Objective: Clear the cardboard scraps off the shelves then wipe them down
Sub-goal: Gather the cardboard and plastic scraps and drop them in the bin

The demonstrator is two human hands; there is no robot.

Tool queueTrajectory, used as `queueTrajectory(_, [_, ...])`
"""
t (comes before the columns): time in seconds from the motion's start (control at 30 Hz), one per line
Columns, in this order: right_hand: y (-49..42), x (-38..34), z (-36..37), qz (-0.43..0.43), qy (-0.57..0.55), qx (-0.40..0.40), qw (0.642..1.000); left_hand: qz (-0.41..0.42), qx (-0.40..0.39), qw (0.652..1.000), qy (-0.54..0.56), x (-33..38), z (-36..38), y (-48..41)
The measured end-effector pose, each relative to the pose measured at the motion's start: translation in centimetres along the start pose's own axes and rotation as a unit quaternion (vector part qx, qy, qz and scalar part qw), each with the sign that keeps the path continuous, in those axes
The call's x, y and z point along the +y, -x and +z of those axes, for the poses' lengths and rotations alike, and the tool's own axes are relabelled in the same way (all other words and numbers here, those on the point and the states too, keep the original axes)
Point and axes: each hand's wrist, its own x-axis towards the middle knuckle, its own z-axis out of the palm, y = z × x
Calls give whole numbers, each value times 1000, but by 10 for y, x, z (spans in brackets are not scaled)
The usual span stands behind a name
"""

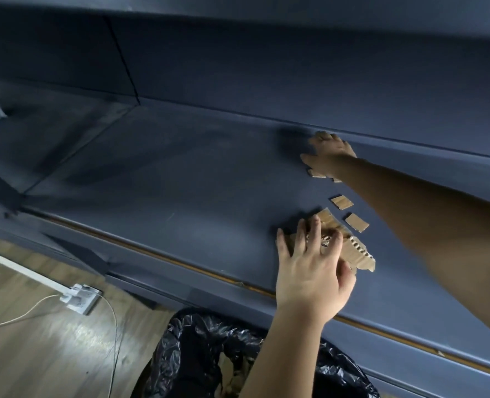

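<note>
Blue shelf (180, 173): cardboard scraps in three lots. Rear lot under the right hand (328, 156), fingers spread flat, by the back wall. Front pile (350, 248) under the left hand (309, 268), fingers splayed, pressing, not closed. Two small squares (350, 212) lie loose between. Black bin bag (209, 354) stands below the shelf edge, cardboard inside.

No legible text (anywhere in view)
</note>
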Motion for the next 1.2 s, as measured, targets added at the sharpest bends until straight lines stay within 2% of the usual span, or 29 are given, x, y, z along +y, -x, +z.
queueTrajectory(0.17, [-19, -5, 7, 11, -28, -65, 997, 22, 27, 999, 15, 0, 1, 1])
queueTrajectory(0.3, [-13, -6, 10, 28, -59, -58, 996, 25, 26, 999, -4, -2, 0, -1])
queueTrajectory(0.4, [14, -3, 12, -44, -49, -53, 996, 20, 26, 999, -1, -2, 1, -2])
queueTrajectory(0.53, [51, 11, 23, -117, -96, -9, 989, 25, 50, 998, -4, -2, 2, -4])
queueTrajectory(0.7, [86, 17, 26, -124, -185, 85, 971, 33, 87, 996, -10, -2, 8, -4])
queueTrajectory(0.8, [89, 22, 19, -102, -226, 112, 962, 28, 112, 993, 5, -2, 11, -3])
queueTrajectory(0.9, [76, 38, 14, -11, -234, 43, 971, 21, 138, 990, 16, -3, 12, -4])
queueTrajectory(0.97, [78, 43, 16, 21, -263, -9, 964, 8, 137, 991, 5, -3, 11, -5])
queueTrajectory(1.07, [99, 39, 20, -20, -282, -35, 959, -20, 119, 993, -6, -1, 7, -7])
queueTrajectory(1.2, [127, 29, 25, -58, -339, -31, 938, -22, 97, 995, 2, 1, 8, -8])
